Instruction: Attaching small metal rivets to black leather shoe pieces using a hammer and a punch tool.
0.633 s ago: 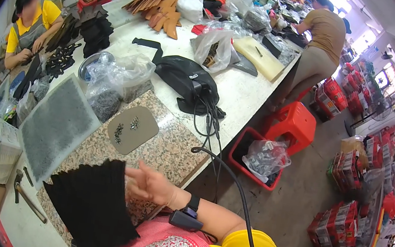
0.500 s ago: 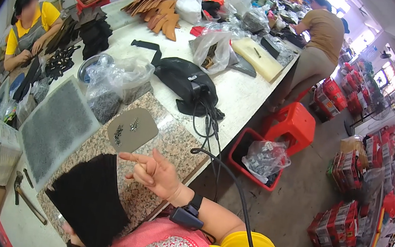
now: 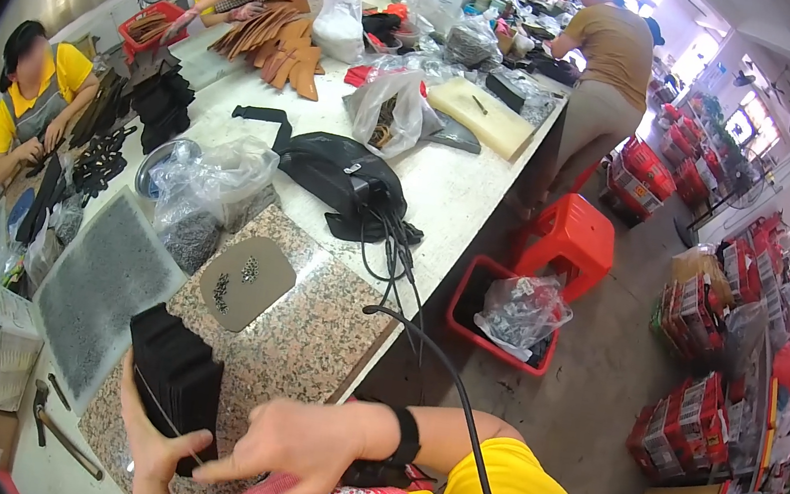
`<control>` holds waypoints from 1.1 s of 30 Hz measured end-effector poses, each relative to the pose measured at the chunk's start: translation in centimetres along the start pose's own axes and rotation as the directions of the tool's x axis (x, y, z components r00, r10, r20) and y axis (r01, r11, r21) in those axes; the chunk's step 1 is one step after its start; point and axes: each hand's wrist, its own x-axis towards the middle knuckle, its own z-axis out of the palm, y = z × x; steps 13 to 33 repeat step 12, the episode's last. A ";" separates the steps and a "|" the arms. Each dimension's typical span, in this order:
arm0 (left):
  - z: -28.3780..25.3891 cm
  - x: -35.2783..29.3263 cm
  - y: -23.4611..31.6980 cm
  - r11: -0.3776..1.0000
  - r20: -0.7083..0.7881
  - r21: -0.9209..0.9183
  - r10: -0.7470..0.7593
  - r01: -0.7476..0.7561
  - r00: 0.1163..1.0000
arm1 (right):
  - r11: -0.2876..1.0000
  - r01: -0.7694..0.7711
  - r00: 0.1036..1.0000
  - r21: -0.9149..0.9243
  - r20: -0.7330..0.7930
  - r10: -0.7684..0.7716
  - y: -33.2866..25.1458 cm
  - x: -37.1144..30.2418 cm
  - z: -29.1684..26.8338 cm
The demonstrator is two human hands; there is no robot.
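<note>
A thick stack of black flat pieces (image 3: 181,369) stands tilted over the speckled stone slab (image 3: 307,336). My left hand (image 3: 152,450) grips its near end, fingers along the left side and thumb across the near face. A thin pale strand, which looks like a rubber band (image 3: 157,398), runs slantwise along the stack toward my left thumb. My right hand (image 3: 296,450) is beside that thumb, its index finger stretched to the strand's near end and hooked on it, the other fingers curled. On the slab, a grey-brown rounded pad (image 3: 251,303) carries small metal pieces (image 3: 222,293).
A hammer (image 3: 65,438) lies left of the slab, near a grey mat (image 3: 108,277). Beyond are a black bag (image 3: 349,180) with cables and plastic bags (image 3: 212,181). A black cable (image 3: 456,387) arches past my right arm. Red crate (image 3: 507,313) and stool (image 3: 567,241) stand right. Co-workers sit across the table.
The black stack has turned more upright and moved up beside the pad. My left hand has come into view around it. My right hand has moved down to the stack's near end.
</note>
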 end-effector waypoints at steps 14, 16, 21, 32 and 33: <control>-3.1 -8.2 -6.6 0.306 0.367 -0.860 -0.187 0.409 0.911 | 0.793 -0.509 0.795 -0.335 -0.536 0.284 10.7 -2.0 -1.4; -3.1 -8.2 -6.6 0.306 0.367 -0.860 -0.187 0.409 0.911 | 0.793 -0.509 0.795 -0.335 -0.536 0.284 10.7 -2.0 -1.4; -3.1 -8.2 -6.6 0.306 0.367 -0.860 -0.187 0.409 0.911 | 0.793 -0.509 0.795 -0.335 -0.536 0.284 10.7 -2.0 -1.4; -3.1 -8.2 -6.6 0.306 0.367 -0.860 -0.187 0.409 0.911 | 0.793 -0.509 0.795 -0.335 -0.536 0.284 10.7 -2.0 -1.4; -3.1 -8.2 -6.6 0.306 0.367 -0.860 -0.187 0.409 0.911 | 0.793 -0.509 0.795 -0.335 -0.536 0.284 10.7 -2.0 -1.4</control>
